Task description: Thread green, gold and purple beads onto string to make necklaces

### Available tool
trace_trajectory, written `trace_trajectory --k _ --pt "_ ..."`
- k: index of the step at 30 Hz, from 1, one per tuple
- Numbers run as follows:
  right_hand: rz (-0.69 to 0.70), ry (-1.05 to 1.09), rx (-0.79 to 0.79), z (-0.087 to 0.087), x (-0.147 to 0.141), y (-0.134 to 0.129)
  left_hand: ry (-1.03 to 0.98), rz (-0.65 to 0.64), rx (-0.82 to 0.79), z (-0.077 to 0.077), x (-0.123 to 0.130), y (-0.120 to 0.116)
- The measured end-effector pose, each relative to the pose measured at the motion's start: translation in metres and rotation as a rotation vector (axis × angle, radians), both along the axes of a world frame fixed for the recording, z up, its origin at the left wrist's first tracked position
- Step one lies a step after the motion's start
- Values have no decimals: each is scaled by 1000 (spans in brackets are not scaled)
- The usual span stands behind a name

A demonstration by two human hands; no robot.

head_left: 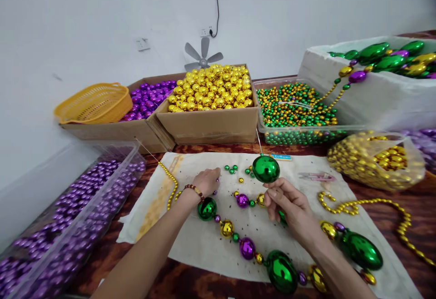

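Observation:
My left hand (206,181), a beaded bracelet at its wrist, reaches down to the white cloth with fingers curled together at a small purple bead (218,179). Above the cloth, my right hand (286,199) pinches just under a big shiny green bead (266,168). A thin needle (259,142) stands upright out of that bead, with a small green bead at its top. Strung purple, gold and green beads (247,248) curve across the cloth below both hands. Loose small green beads (231,171) lie between the hands.
Behind the white cloth (190,244) stand boxes of gold beads (211,90) and purple beads (150,99), and a clear bin of green and gold beads (293,103). A purple-bead bin (85,199) is left; thread snips (316,176) and a bead bag (368,158) are right.

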State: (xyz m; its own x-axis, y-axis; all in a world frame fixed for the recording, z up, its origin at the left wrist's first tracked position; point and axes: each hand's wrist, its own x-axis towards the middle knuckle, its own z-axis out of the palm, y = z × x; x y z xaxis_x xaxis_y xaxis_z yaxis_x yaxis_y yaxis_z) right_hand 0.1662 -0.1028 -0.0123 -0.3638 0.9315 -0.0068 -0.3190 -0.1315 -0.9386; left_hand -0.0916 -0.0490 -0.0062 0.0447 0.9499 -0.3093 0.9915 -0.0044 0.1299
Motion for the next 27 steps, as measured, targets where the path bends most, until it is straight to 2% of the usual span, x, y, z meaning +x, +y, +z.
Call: trace_trajectory --k 5,12,21,27 --pt "-8 -21 -11 -1 2 -1 -48 -38 2 -1 1 -1" --pt "12 -25 -12 -2 -2 -1 -105 -81 6 -10 2 -8" --pt "-21 -10 -13 -1 2 0 -153 55 171 -21 0 35" --pt "0 -18 -29 -1 -5 -1 -188 67 198 -29 3 40"
